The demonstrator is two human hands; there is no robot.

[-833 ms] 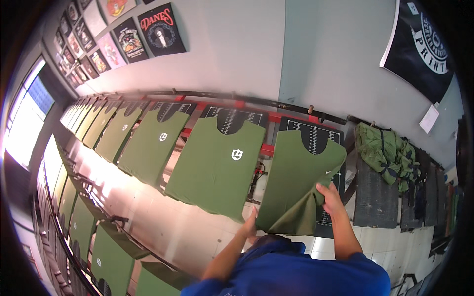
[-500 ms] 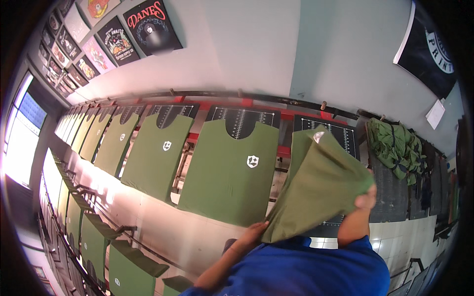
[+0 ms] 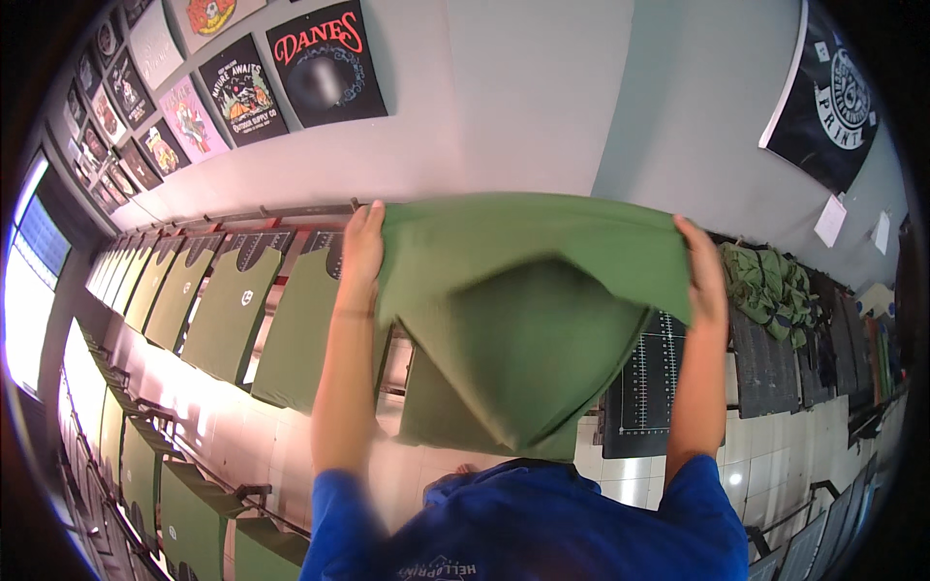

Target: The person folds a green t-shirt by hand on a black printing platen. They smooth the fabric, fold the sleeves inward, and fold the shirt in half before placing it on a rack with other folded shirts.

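Fabric (image 3: 523, 228), plain green on the side that is showing, is hanging in the air in front of the person, spanning the gap between left and right grips and partly hiding the row of boards behind it. Its upper edge is bowing gently upward, while its lower part is sagging into a loose, shaded fold near the blue shirt (image 3: 542, 528); whether it is touching the shirt is not showing clearly.

It is looking light, soft and limp, probably creasing easily, not very slippery and hardly fragile. The two ends of the upper edge are seeming the sensible places to take hold, since holding them well apart is keeping the width spread.

The left grip (image 3: 364, 237) is clasping the left end, fingers pointing upward, and the right grip (image 3: 705, 276) is clasping the right end with fingers bending inward over the edge; neither is standing open. Both forearms are standing nearly upright, well apart, with the sleeves lower down.

A black ruled board (image 3: 647, 382) is showing beside the right forearm. Green panels (image 3: 218, 324) are lying along the bench to the left, and a crumpled green bundle (image 3: 765, 286) is resting at the right.
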